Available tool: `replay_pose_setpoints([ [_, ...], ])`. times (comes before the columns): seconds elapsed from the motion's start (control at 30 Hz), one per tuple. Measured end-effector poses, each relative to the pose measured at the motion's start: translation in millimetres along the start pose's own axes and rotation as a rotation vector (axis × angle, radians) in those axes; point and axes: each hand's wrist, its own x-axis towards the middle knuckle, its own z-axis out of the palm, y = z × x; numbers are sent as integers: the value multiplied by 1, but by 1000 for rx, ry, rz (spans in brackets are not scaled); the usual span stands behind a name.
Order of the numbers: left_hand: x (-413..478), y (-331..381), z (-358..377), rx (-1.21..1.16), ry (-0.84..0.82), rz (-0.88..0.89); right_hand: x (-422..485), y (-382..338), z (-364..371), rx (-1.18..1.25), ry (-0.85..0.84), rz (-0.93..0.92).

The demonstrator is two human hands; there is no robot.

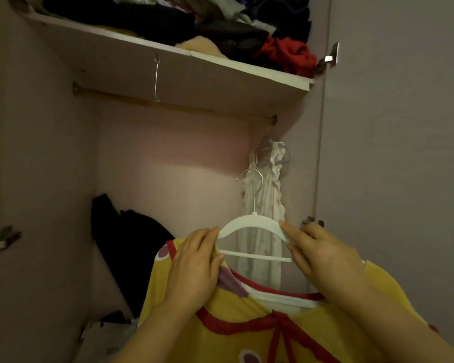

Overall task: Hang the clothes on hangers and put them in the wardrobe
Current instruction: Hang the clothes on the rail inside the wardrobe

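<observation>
The garment (220, 336) is bright yellow with red trim and mauve blobs. Its hanger (249, 222) is white, with a silver hook (254, 189). The dress (262, 247) is cream, perhaps faintly speckled, on a grey hanger (266, 153). The wardrobe (168, 166) is pale pink inside, the heap of clothes (131, 244) black, and the crumpled cloth (286, 55) red.

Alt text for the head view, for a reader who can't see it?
Left hand and right hand grip a white hanger half-dressed in a yellow, red-trimmed garment, before an open wardrobe whose rail carries one pale garment.
</observation>
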Motion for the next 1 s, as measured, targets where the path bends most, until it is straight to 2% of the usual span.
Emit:
replay_pose_setpoints([
  [0.13,47,-18,35,57,-10,-19,40,31,40,30,52,-9],
  [0.37,125,-50,92,96,-7,-7,101,71,99,27,43,26],
  [0.67,231,-116,162,81,-18,18,215,112,181,-165,-64,144],
  [1.0,324,-212,232,122,-83,38,334,148,252,-326,-50,286],
])
